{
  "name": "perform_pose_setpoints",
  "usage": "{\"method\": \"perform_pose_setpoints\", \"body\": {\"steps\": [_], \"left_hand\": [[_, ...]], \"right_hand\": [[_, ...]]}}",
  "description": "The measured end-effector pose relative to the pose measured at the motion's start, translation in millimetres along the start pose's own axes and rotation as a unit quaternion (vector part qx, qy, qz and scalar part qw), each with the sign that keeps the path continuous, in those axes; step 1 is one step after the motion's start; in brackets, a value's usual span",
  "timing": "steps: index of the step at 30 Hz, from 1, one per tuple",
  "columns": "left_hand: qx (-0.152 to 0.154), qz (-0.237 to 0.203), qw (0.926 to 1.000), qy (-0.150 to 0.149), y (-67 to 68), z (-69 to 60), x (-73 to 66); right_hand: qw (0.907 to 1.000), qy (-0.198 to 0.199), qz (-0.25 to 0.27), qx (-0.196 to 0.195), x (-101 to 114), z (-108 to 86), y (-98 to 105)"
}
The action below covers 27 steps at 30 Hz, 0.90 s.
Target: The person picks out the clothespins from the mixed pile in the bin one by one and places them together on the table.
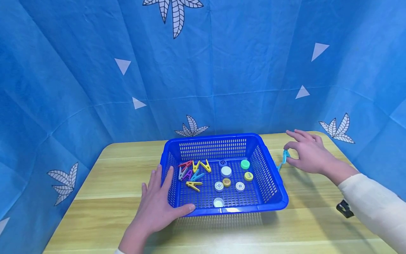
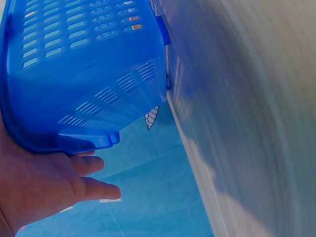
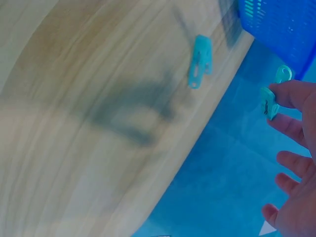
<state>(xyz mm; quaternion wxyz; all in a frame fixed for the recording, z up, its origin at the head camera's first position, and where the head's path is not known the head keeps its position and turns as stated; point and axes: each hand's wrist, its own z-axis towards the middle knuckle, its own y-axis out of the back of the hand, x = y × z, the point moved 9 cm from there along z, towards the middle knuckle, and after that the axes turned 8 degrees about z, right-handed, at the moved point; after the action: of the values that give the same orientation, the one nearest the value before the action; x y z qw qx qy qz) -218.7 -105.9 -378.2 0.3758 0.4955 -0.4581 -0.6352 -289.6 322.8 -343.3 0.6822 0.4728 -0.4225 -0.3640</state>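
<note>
My right hand (image 1: 312, 151) pinches a light blue clothespin (image 1: 285, 155) between thumb and index finger, just right of the blue plastic basket (image 1: 233, 210). The other fingers are spread. In the right wrist view, a second light blue clothespin (image 3: 200, 61) lies on the table. My left hand (image 1: 158, 204) rests at the basket's front left corner, its fingers extended and spread, the thumb on the front rim. Inside the basket, several coloured clothespins (image 1: 192, 184) lie on the left. Several bottle caps (image 1: 226, 171) lie in its middle and right.
The basket stands on a light wooden table (image 1: 111, 176). Behind and beside the table hangs a blue curtain (image 1: 241, 63) with white leaves and triangles. A small black object (image 1: 344, 209) shows by the right sleeve (image 1: 374, 204).
</note>
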Motion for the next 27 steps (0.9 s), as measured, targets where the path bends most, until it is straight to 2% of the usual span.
{"method": "perform_pose_setpoints", "body": {"steps": [9, 27], "left_hand": [[-0.002, -0.001, 1.0, -0.002, 0.7, 1.2, 0.0], [0.001, -0.005, 1.0, -0.002, -0.2, 0.5, 0.9]], "right_hand": [[0.9998, -0.018, 0.003, 0.002, -17.5, -4.0, -7.4], [0.9984, -0.045, 0.018, 0.028, -36.7, -9.3, -34.9]]}}
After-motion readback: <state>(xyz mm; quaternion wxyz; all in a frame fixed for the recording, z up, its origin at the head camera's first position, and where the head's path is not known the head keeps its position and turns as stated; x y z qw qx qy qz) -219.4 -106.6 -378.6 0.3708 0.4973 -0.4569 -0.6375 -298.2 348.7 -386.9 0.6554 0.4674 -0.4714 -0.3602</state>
